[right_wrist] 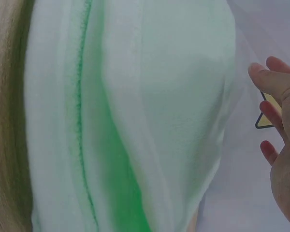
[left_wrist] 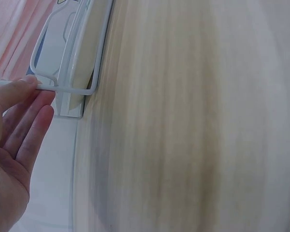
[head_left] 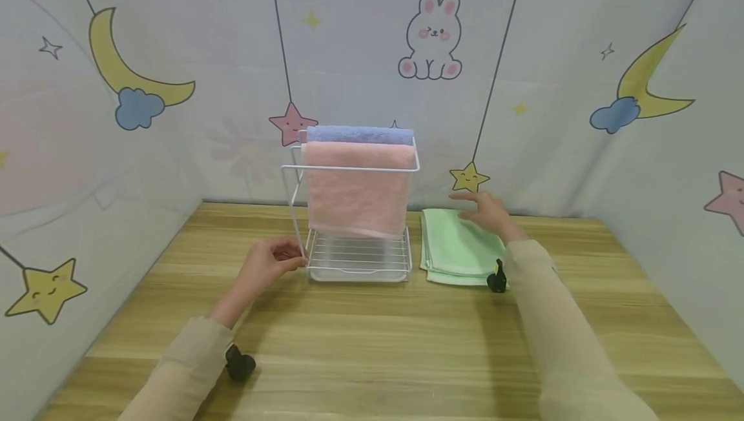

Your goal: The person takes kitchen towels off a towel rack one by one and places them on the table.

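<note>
A white wire rack (head_left: 352, 168) stands on the table, with a pink towel (head_left: 359, 195) over a front bar and a blue towel (head_left: 360, 134) behind it. My left hand (head_left: 268, 265) pinches the rack's left upright near its base; the left wrist view shows thumb and fingertips on the white wire (left_wrist: 63, 89). To the right of the rack lies a folded green towel (head_left: 462, 243). Above its far edge is my right hand (head_left: 487, 213), fingers extended and holding nothing. In the right wrist view that hand (right_wrist: 282, 111) is apart from the green towel (right_wrist: 179, 87).
A white tray (head_left: 360, 274) sits in the rack's base. The wood-grain table (head_left: 360, 343) extends in front. A printed cloth backdrop (head_left: 232, 53) closes off the back and both sides, right behind the rack and green towel.
</note>
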A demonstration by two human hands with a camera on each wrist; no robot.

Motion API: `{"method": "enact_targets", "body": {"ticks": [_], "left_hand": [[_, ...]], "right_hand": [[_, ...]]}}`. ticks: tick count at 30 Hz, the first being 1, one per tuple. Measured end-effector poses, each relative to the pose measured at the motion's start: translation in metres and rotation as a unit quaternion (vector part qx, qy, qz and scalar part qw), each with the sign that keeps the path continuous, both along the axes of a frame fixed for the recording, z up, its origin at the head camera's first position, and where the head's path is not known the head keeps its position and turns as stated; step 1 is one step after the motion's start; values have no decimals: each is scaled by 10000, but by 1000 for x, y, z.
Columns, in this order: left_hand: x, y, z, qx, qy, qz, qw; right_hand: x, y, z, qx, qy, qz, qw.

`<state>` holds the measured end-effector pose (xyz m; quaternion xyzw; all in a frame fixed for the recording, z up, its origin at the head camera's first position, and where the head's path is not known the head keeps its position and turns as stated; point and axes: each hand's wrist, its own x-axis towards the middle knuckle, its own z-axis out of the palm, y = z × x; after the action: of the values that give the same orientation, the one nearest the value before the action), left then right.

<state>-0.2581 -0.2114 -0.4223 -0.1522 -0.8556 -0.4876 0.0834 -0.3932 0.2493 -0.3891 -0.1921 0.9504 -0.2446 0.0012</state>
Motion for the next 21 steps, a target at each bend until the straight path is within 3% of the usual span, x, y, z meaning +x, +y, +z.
{"method": "enact_targets", "body": {"ticks": [9,12,15,18,21], "left_hand": [[-2,2,-3,92,36,-4,10000],[0,4,0,56,73,38,10000],[9,10,12,-27,119,52,9999],[9,9,11,9,167,39,9999],[3,4,2,70,214,34,9997]], "right_hand": [[0,-3,24,-168,569,109,9982],[1,-5,38,-317,814,163,9960],[2,-9,55,-538,1057,269,9926],[6,-16,74,-761,1306,437,9875],[9,-23,94,-920,1536,551,9823]]}}
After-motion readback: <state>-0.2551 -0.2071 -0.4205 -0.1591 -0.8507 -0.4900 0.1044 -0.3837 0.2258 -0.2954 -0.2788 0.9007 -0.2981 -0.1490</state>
